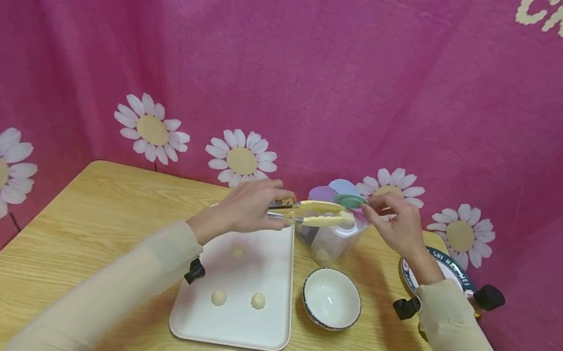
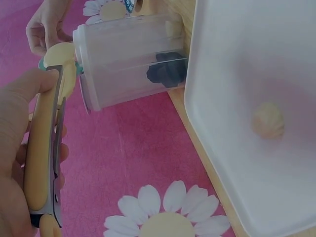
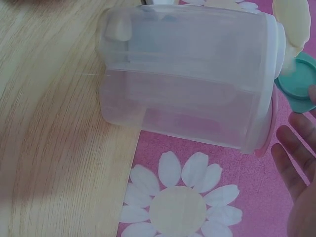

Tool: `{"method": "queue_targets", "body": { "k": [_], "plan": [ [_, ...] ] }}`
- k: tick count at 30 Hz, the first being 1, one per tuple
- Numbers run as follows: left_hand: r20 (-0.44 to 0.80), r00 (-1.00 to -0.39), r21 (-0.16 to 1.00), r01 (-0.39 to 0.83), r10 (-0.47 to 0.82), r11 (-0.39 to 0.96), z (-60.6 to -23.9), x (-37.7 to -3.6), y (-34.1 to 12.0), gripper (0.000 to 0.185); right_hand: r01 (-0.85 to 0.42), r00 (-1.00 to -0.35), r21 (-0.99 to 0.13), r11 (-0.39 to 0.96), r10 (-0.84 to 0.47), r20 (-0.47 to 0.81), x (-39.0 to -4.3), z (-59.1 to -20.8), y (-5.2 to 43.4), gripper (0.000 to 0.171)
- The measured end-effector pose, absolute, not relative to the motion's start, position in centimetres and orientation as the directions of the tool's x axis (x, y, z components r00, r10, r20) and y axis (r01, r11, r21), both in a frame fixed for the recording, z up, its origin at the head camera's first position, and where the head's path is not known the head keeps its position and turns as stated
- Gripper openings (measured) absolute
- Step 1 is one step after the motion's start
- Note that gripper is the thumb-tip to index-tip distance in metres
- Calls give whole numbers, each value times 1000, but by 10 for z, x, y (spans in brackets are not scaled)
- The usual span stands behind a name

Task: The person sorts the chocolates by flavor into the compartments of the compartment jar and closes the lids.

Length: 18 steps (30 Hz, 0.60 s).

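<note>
My left hand (image 1: 247, 206) grips a pair of tongs (image 1: 322, 206) with yellow scalloped tips, held level over a clear plastic container (image 1: 328, 242). A small pale piece (image 1: 347, 220) shows at the tips, right above the container's mouth. With thumb and fingertips my right hand (image 1: 396, 225) pinches the raised green lid (image 3: 298, 79) of one compartment. Pastel lids stand up around the container's top. Through its wall a dark lump (image 2: 168, 70) shows in one compartment and a pale piece (image 3: 119, 25) at the bottom of another.
Left of the container lies a white tray (image 1: 229, 329) with several small pale swirled pieces (image 1: 258, 301). A white bowl (image 1: 331, 299) with a dark rim stands in front of the container. At the right, a plate (image 1: 444, 259) with lettering is partly behind my right forearm.
</note>
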<state>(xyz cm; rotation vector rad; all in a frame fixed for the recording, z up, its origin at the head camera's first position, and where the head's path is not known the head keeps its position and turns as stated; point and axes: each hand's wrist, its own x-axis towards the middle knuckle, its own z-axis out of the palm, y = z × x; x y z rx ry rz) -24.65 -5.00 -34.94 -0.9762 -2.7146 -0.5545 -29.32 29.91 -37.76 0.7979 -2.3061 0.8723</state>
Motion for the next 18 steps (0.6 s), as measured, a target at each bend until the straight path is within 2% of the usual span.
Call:
{"method": "queue_targets", "body": {
  "k": [8,18],
  "plan": [
    [286,-783,288,620,552,730,-349,-241,-62,51,-684,-677,-390,616,-338,654,-293,-377,299,16],
    [267,-828,320,559,494,765,-361,-227,-106,53,-680,-678,-394,618,-326,659,-295,-377,300,17]
  ]
}}
